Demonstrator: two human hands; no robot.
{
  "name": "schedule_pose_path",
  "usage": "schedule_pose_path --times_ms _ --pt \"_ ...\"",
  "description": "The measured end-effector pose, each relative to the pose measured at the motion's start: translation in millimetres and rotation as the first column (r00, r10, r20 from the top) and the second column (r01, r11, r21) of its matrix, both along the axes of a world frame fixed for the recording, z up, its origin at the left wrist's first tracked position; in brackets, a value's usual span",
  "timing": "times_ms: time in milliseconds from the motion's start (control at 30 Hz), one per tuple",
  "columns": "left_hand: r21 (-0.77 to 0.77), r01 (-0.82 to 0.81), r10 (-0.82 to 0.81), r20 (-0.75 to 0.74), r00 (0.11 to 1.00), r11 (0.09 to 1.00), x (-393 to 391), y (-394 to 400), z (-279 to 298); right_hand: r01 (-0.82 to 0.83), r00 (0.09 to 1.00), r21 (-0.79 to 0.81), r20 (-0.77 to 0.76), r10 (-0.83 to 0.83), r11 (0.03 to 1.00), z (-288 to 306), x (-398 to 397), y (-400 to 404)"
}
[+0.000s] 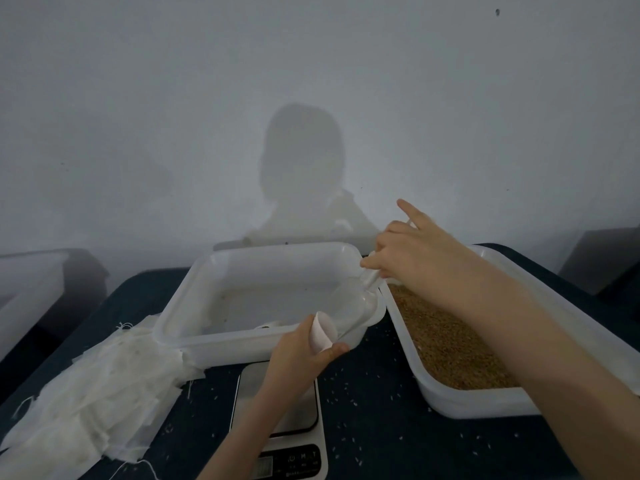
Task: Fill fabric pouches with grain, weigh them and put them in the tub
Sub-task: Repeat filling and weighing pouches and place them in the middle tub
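A: What do we see first, starting with the biggest things?

B: We see a dark blue table (pixel 367 403) against a pale grey wall (pixel 207 98). On its right side sits a long white plastic tub (pixel 460 398) filled with golden-brown grain (pixel 446 344). Just beside it, at centre, is a second white plastic tub (pixel 242 337), nearly bare inside; we cannot make out the small thing at its near wall.

A: And to the left?

B: A heap of thin white fabric pouches (pixel 86 393) with frayed threads, touching that centre tub's near left corner. In front of the tub lies a white digital kitchen scale (pixel 294 445) with a steel plate.

A: What are our hands doing?

B: Our left hand (pixel 298 358), above the scale, curls its fingers and thumb round one white fabric pouch (pixel 323 332), mouth held open. Our right hand (pixel 412 251) pinches the handle of a clear plastic scoop (pixel 349 306), forefinger pointing outward. The scoop slants down into the pouch's mouth, over the centre tub's near right corner.

A: Anything smaller?

B: Scattered pale grains (pixel 349 400) dot the table round the scale.
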State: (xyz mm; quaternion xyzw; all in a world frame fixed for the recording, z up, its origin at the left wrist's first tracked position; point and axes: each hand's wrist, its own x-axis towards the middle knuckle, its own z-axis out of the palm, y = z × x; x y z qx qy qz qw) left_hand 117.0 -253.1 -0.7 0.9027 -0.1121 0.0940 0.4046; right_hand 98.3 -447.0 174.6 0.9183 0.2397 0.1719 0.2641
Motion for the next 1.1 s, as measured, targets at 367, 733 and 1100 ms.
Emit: schedule_pose_path --times_ms 367,733,1100 --pt "0.022 0.027 -0.026 -0.014 1.0 0.999 2.7 -4.2 6.5 0.172 0.907 0.614 -0.404 0.119 0.77 -49.8 18.3 -106.3" --pt "0.137 0.104 -0.102 -0.024 0.995 0.985 9.5 -31.4 3.1 0.448 0.864 0.544 -0.468 -0.186 0.709 -113.8 19.2 -207.2" --pt "0.17 0.14 -0.14 -0.015 0.99 0.975 9.7 -49.9 -1.7 0.34 0.897 0.264 -0.38 -0.227 0.903 -139.6 33.3 -199.5"
